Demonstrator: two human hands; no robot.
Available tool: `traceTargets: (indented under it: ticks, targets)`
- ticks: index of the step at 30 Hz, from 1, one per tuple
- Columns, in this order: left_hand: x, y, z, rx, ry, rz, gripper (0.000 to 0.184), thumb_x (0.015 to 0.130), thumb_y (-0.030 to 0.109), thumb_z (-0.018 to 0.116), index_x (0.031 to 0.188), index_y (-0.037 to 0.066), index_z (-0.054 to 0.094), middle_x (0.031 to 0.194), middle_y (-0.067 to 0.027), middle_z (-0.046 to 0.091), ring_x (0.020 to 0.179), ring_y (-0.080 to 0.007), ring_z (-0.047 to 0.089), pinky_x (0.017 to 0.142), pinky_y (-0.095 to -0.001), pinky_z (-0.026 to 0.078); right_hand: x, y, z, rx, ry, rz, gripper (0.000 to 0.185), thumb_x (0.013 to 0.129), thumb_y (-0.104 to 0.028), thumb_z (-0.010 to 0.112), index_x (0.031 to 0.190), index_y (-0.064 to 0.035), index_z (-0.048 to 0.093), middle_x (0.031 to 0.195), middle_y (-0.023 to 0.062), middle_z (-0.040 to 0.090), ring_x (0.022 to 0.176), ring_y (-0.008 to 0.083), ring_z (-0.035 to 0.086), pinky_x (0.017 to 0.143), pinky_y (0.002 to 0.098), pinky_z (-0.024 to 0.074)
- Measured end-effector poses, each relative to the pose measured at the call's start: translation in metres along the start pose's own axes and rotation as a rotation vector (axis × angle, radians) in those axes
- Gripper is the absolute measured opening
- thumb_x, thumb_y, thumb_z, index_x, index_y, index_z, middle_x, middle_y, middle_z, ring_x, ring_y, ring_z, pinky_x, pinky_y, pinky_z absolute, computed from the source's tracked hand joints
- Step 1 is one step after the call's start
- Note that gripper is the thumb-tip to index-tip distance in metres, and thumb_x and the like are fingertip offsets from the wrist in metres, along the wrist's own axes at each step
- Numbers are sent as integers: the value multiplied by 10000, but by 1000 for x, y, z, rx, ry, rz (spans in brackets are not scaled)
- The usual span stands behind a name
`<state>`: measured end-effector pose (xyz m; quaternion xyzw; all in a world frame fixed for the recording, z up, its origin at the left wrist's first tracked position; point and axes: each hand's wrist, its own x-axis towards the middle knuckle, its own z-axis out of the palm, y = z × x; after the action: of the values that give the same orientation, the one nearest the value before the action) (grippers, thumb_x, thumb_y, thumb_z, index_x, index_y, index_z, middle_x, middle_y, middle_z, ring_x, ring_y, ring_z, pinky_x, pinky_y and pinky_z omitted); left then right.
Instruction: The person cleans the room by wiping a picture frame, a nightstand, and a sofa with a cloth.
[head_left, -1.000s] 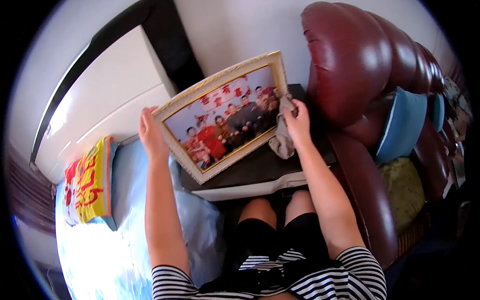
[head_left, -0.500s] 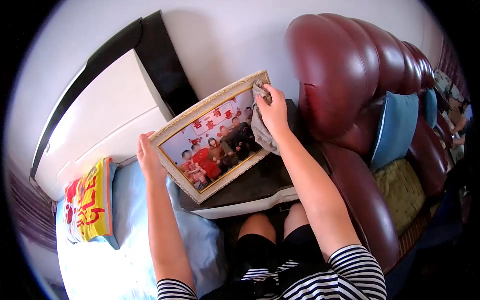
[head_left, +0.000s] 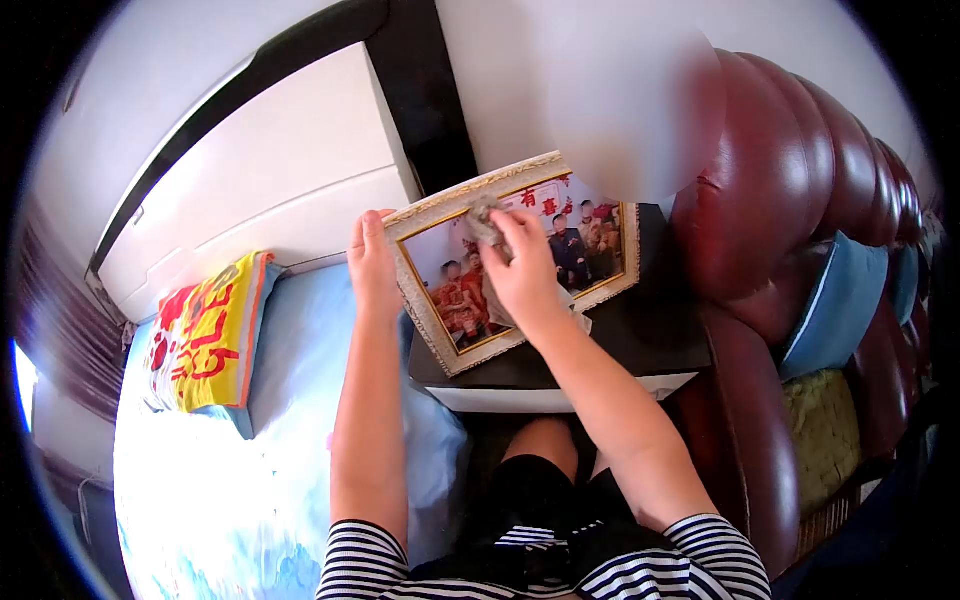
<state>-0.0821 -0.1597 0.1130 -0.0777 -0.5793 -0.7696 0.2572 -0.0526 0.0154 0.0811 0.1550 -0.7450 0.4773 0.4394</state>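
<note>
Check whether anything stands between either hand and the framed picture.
A grey cloth, bunched under the fingers of the right hand, lies between that hand and the framed picture. Nothing visible separates the left hand from the picture's left edge.

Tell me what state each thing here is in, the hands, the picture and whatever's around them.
Framed picture: held tilted, partly covered.
Cloth: bunched, against the picture.
Left hand: closed on the picture's edge.
Right hand: closed on the cloth.
Yellow-and-red pillow: slanted, on the bed.
Blue cushion: leaning on the dark red sofa.
</note>
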Motion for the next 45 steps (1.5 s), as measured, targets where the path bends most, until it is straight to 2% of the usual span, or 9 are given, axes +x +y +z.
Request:
traceTargets:
  ticks: [2,12,19,22,25,31,33,37,45]
  targets:
    - [0,-2,1,-25,-18,-19,342,947,373,475,923,50,586,776,5,562,684,-80,487,610,-226,413,-6,-12,16,-54,9,-52,385,709,-60,665,1081,-67,568,1028,130,537,904,324,565,746,382,484]
    - [-6,6,5,-103,-34,-74,324,955,350,460,957,41,561,821,-32,579,768,-105,529,709,-262,452,-19,-36,35,-100,-172,-149,427,663,-56,684,1077,-101,585,1027,66,548,912,262,575,751,350,493]
    - [-3,-2,2,-74,-20,-23,331,950,356,470,950,43,577,838,-27,584,775,-98,519,695,-251,438,-66,-1,2,-186,-411,-302,377,672,-67,654,1038,-137,595,1026,36,544,873,266,556,728,376,486]
    - [-3,-3,2,-63,-20,1,342,945,367,477,943,42,584,843,-28,587,765,-99,520,694,-253,438,-79,19,-15,-204,-746,-359,304,725,-81,620,1026,-121,602,1062,59,540,920,270,549,767,378,480]
    - [0,-4,2,-64,-38,12,363,945,381,470,953,35,579,852,-44,590,774,-121,539,701,-272,457,-60,41,-33,62,-353,-112,310,727,-36,613,1034,-73,598,1066,112,536,965,301,538,826,366,460]
    - [-1,-4,3,-28,-14,16,392,943,401,464,972,25,571,873,-64,594,792,-151,561,706,-296,478,13,94,-86,83,382,376,336,781,-59,609,1110,-5,573,1083,142,538,1038,271,526,912,337,413]
    - [0,-4,2,-34,-16,16,397,941,405,466,974,24,570,875,-67,594,793,-154,563,705,-299,480,17,106,-82,98,372,406,331,786,-54,608,1112,-9,576,1076,148,535,1021,264,533,896,340,418]
    - [-1,-3,1,-21,-8,-7,400,944,400,459,968,15,565,877,-72,595,798,-159,566,711,-302,484,2,69,-34,-138,206,85,336,740,-20,620,1075,-41,598,1041,141,559,970,280,559,843,329,447]
    - [-6,4,7,-66,8,-8,355,952,365,463,959,26,571,847,-53,592,761,-127,548,694,-275,468,-46,-5,10,-12,-262,-204,366,679,-47,660,1038,-102,620,1016,101,553,953,286,554,810,358,472]
